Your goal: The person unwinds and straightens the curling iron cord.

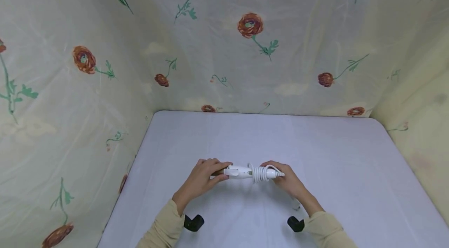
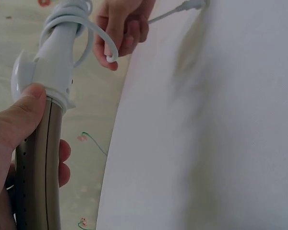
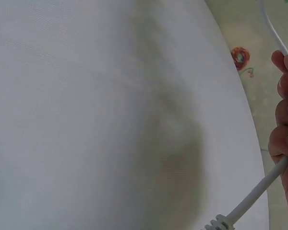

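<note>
A white-handled hair curling iron (image 1: 240, 172) is held level above the table. My left hand (image 1: 203, 178) grips its brown barrel (image 2: 41, 163), with the thumb lying by the white collar. White cord (image 1: 260, 174) winds round the handle in several coils. At the handle's far end, my right hand (image 1: 288, 182) holds the cord between curled fingers. A loop of it comes out at the fingertips in the left wrist view. From below that hand a cord length (image 3: 259, 191) hangs down to a ribbed grey-white fitting (image 3: 220, 223).
The white table (image 1: 266, 139) has rounded back corners. Flower-printed cloth (image 1: 217, 45) stands behind it and on both sides. A black piece (image 1: 194, 223) sits at the left wrist and another black piece (image 1: 296, 224) at the right wrist. Shadows fall on the tabletop.
</note>
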`<state>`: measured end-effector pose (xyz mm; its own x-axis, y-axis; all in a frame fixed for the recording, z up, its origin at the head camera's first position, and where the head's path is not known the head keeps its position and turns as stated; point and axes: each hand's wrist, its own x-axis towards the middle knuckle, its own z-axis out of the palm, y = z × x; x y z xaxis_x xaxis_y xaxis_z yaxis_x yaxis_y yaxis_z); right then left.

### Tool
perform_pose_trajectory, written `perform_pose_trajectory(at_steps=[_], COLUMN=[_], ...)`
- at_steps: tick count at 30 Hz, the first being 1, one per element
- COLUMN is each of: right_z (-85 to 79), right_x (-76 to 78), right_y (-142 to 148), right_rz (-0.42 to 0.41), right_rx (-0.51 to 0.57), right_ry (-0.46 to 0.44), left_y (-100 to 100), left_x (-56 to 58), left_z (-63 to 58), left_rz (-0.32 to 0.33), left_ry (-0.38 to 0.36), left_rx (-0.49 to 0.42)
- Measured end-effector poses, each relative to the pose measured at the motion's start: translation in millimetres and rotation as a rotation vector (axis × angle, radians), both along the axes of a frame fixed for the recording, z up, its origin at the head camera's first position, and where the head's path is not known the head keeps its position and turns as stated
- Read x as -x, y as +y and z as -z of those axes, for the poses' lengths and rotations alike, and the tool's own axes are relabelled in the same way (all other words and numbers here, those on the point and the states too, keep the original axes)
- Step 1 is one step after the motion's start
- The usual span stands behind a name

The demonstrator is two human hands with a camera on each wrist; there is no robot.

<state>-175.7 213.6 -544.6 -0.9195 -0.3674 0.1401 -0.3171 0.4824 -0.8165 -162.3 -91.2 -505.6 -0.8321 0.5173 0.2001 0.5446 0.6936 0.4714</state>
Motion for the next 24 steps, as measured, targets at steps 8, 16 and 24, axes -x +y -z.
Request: perform_pose_trajectory(at_steps=[8, 16, 24], right_z=[3.4, 1.0, 4.4], right_x=[-7.2, -13.8, -19.2], right_y=[-6.5, -8.4, -8.7], right_rz=[0.098, 0.103, 0.091], right_rx=[-0.054, -0.254, -0.282], right_ry=[-0.114, -0.023, 0.03], left_y=[5.4, 10.1, 14.0], left_x=[6.3, 6.6, 6.2], left_z=[-4.9, -4.9, -6.0], left_rz=[-0.008, -0.019, -0.047], left_ry=[0.106, 0.08, 0.081], left_rx=[0.0, 0.002, 0.032])
